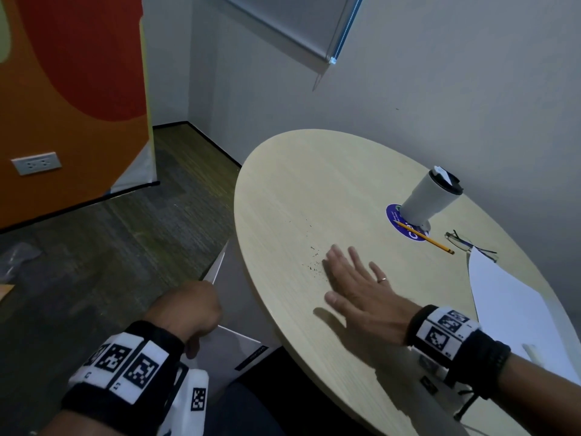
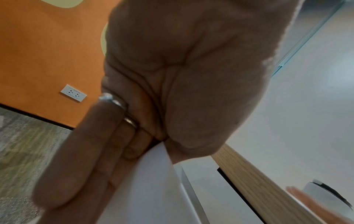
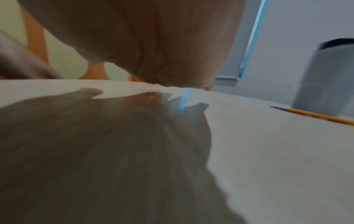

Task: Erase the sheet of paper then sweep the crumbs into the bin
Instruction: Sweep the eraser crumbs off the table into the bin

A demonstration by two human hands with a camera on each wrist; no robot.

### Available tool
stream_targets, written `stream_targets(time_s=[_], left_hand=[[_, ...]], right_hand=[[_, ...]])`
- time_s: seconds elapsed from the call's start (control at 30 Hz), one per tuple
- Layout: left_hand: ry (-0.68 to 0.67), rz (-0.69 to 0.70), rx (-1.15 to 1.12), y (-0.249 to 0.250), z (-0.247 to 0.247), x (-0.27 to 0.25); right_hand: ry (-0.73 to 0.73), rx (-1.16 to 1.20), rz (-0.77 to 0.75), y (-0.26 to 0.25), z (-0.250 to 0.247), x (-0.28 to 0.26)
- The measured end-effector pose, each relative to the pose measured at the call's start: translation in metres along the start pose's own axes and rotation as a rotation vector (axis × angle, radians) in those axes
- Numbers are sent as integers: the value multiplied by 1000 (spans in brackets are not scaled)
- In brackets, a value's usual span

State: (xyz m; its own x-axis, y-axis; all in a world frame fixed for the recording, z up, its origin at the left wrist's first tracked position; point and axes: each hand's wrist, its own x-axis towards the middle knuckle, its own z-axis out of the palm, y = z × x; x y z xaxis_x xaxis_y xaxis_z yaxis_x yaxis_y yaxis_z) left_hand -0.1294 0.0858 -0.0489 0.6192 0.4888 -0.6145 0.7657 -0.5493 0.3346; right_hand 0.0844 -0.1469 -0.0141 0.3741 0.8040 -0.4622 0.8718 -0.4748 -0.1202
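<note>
Dark eraser crumbs (image 1: 314, 262) lie scattered on the round wooden table (image 1: 314, 184), near its left edge. My right hand (image 1: 349, 272) lies flat and open on the table, fingers spread, fingertips just right of the crumbs; the right wrist view shows its palm (image 3: 153, 45) low over the wood. Below the table's edge my left hand (image 1: 188, 309) grips the wall of a white bin (image 1: 232, 344). In the left wrist view the fingers (image 2: 80, 159) run along the bin wall (image 2: 149, 189) with the thumb on its other side. The white sheet of paper (image 1: 515, 313) lies at the table's right.
A white cup with a black lid (image 1: 430, 196) stands on a blue round sticker (image 1: 393, 212) at the back of the table. A yellow pencil (image 1: 424, 236) and glasses (image 1: 465, 242) lie beside it. Grey walls stand behind the table; carpet floor spreads to the left.
</note>
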Motion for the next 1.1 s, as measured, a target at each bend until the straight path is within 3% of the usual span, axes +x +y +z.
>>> stream_targets(time_s=[0.17, 0.33, 0.4, 0.57, 0.63, 0.73, 0.87, 0.97, 1.03, 1.1], left_hand=[[-6, -30, -29, 3, -1, -2], [-5, -16, -26, 5, -1, -4], [1, -9, -19, 5, -2, -5], [-2, -10, -33, 5, -3, -5], [-28, -10, -53, 5, -2, -4], [-60, -9, -73, 5, -2, -8], [-4, -3, -40, 6, -4, -12], [-10, -16, -26, 6, -5, -12], [-9, -19, -14, 5, -6, -11], [-7, -7, 16, 4, -7, -9]], right_hand=[[-8, 16, 263, 22, 1, -7], [-62, -36, -4, -13, 18, -24], [-49, -26, -27, -11, 17, -28], [-26, 15, 314, 17, 17, -40], [-49, 35, 347, 13, 23, -43], [-49, 23, 203, -14, 32, -46], [-62, 9, -10, -33, 26, -46], [9, 9, 138, -13, 19, -46], [-9, 13, 298, -5, 16, -47], [-52, 32, 334, -13, 21, -48]])
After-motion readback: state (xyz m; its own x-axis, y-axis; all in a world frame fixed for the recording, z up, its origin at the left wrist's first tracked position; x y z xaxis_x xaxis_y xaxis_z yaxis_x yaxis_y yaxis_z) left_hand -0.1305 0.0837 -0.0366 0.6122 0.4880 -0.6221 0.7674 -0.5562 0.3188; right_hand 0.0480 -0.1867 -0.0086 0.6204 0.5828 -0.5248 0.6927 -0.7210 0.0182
